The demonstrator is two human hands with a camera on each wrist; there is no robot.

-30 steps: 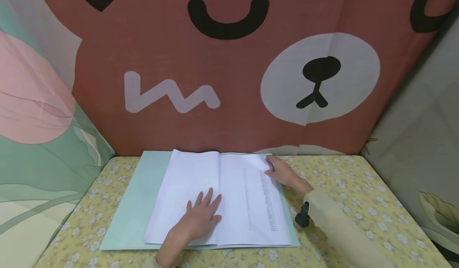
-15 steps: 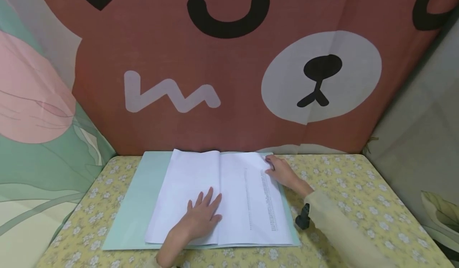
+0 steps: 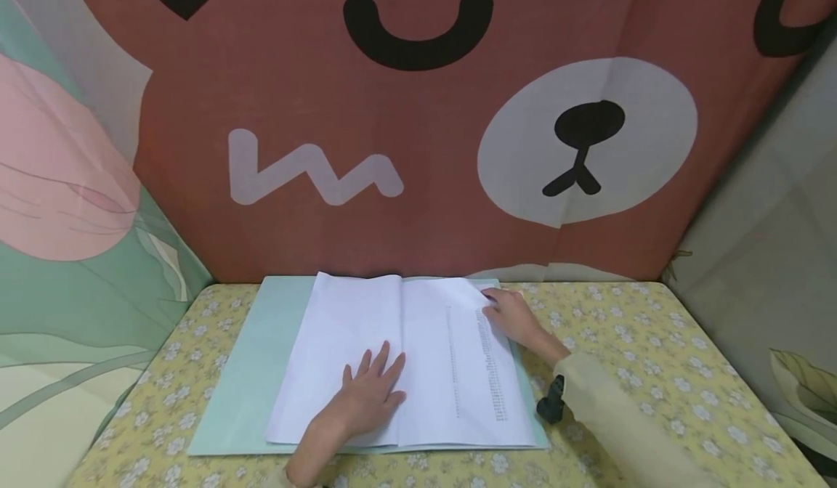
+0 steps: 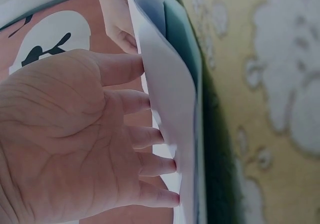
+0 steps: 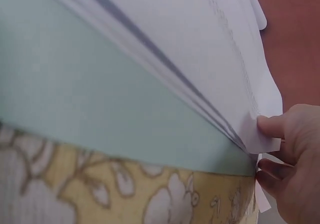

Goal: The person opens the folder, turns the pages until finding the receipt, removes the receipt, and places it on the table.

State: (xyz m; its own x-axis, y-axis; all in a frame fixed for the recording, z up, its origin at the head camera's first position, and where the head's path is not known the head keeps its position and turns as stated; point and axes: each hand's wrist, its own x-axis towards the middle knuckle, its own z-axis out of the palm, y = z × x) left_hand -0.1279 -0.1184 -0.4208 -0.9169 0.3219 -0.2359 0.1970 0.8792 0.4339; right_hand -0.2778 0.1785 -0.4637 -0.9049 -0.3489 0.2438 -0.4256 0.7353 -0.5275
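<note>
A stack of white paper sheets [image 3: 428,372] lies spread like a book on a pale green folder [image 3: 235,386]. Two columns of small print run down the right-hand page; the left-hand page [image 3: 340,321] looks blank. My left hand [image 3: 369,401] rests on the left-hand page near the fold, fingers spread, and in the left wrist view its fingertips [image 4: 175,165] touch the paper. At the far right corner, my right hand [image 3: 516,317] pinches the page. In the right wrist view, its thumb [image 5: 270,126] lies on top of the bent page corner [image 5: 262,143], with other fingers below.
A yellow flowered cloth [image 3: 628,372] covers the table around the folder. A red-brown hanging with a cartoon bear [image 3: 425,110] stands right behind the table, and patterned drapes close both sides. A dark device [image 3: 551,399] is strapped at my right wrist.
My right fingers have drawn slightly inward, and the page's far right corner bends up more, showing more green folder behind it. My left hand keeps its place.
</note>
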